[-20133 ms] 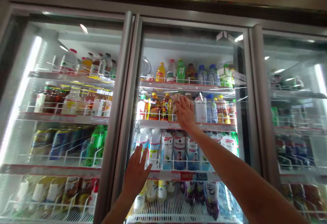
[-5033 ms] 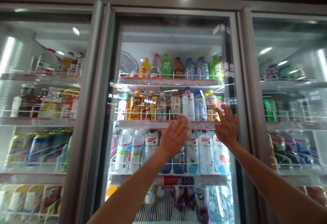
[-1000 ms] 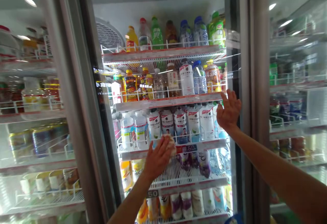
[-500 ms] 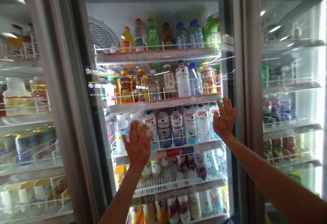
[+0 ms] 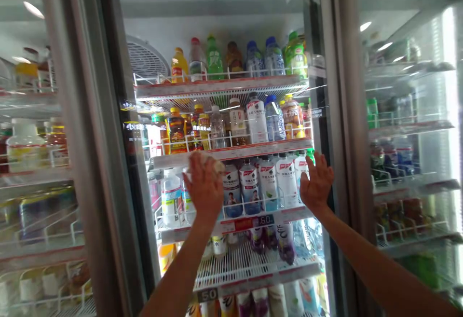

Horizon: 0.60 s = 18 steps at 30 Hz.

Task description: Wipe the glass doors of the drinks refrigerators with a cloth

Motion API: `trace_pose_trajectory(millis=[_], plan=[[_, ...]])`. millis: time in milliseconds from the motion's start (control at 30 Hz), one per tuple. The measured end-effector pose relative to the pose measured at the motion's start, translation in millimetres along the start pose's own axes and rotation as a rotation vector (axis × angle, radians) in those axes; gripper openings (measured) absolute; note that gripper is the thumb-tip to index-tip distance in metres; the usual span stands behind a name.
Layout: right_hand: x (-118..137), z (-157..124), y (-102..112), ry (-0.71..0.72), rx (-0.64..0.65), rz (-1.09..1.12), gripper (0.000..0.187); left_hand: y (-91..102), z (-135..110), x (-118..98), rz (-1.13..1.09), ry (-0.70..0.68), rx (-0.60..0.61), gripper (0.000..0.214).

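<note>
My left hand (image 5: 205, 186) presses a pale, crumpled cloth (image 5: 218, 166) against the glass door (image 5: 217, 22) of a drinks fridge. Most of the cloth is hidden behind the fingers, and the hand is a little blurred. To the right, my right hand (image 5: 317, 182) rests on the same door close to its right frame, fingers spread and holding nothing. Behind the glass, between the hands, stands a row of white-labelled bottles (image 5: 268, 184).
Silver door frames (image 5: 85, 138) rise on both sides. Inside are more wire shelves, including the top shelf edge (image 5: 220, 87) with coloured bottles above it. Left of the frame, a neighbouring compartment holds cans (image 5: 36, 215); another door (image 5: 408, 90) is at right.
My left hand has moved up and to the right across the glass with the cloth. My right hand stays near the right frame. The view has tilted slightly upward.
</note>
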State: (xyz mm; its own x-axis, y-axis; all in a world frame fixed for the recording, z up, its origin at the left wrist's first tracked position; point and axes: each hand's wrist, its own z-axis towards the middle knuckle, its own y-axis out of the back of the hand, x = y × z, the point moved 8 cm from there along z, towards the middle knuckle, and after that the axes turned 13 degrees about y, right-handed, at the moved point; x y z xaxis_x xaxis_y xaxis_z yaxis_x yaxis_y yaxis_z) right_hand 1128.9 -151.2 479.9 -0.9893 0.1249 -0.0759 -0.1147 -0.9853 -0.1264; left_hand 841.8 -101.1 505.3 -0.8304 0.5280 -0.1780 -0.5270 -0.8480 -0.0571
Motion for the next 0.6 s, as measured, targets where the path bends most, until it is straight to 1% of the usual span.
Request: trace_pose_trajectory(millis=[33, 100, 133, 167, 200, 233, 300, 333, 367, 400, 433, 500, 533, 567, 600], plan=[[0, 0, 0, -0.002, 0.005, 0.000, 0.048, -6.9, -7, -19, -0.020, -0.127, 0.054, 0.047], [0, 0, 0, 0.003, -0.001, 0.004, 0.047, -19.8, -30, -57, -0.064, -0.416, 0.181, 0.045], [1, 0, 1, 0.013, -0.012, 0.006, 0.047, -22.8, -35, -67, -0.079, -0.500, 0.211, 0.043], [1, 0, 2, 0.025, -0.026, 0.007, 0.047, -23.6, -32, -70, -0.083, -0.517, 0.207, 0.042], [2, 0, 2, 0.035, -0.036, 0.008, 0.047, -22.5, -19, -65, -0.078, -0.462, 0.172, 0.041], [3, 0, 2, 0.041, -0.040, 0.006, 0.047, -20.1, 1, -55, -0.069, -0.352, 0.117, 0.042], [3, 0, 1, 0.042, -0.038, 0.003, 0.049, -15.0, 39, -30, -0.050, -0.085, 0.004, 0.044], [3, 0, 1, 0.038, -0.036, 0.001, 0.049, -14.4, 50, -24, -0.046, 0.002, -0.027, 0.046], [3, 0, 1, 0.035, -0.033, 0.000, 0.050, -16.1, 54, -26, -0.046, 0.029, -0.033, 0.047], [2, 0, 0, 0.033, -0.030, 0.001, 0.050, -19.7, 50, -36, -0.050, -0.011, -0.014, 0.047], [2, -1, 0, 0.033, -0.028, 0.003, 0.049, -24.5, 38, -52, -0.055, -0.110, 0.024, 0.047], [2, -1, 1, 0.034, -0.026, 0.004, 0.049, -33.6, 2, -87, -0.065, -0.399, 0.124, 0.045], [2, -1, 1, 0.038, -0.027, 0.005, 0.049, -35.8, -15, -98, -0.070, -0.531, 0.164, 0.044], [2, -1, 1, 0.044, -0.030, 0.006, 0.049, -36.0, -25, -103, -0.072, -0.617, 0.186, 0.043], [2, -1, 2, 0.050, -0.034, 0.007, 0.049, -34.6, -26, -101, -0.070, -0.637, 0.184, 0.042]])
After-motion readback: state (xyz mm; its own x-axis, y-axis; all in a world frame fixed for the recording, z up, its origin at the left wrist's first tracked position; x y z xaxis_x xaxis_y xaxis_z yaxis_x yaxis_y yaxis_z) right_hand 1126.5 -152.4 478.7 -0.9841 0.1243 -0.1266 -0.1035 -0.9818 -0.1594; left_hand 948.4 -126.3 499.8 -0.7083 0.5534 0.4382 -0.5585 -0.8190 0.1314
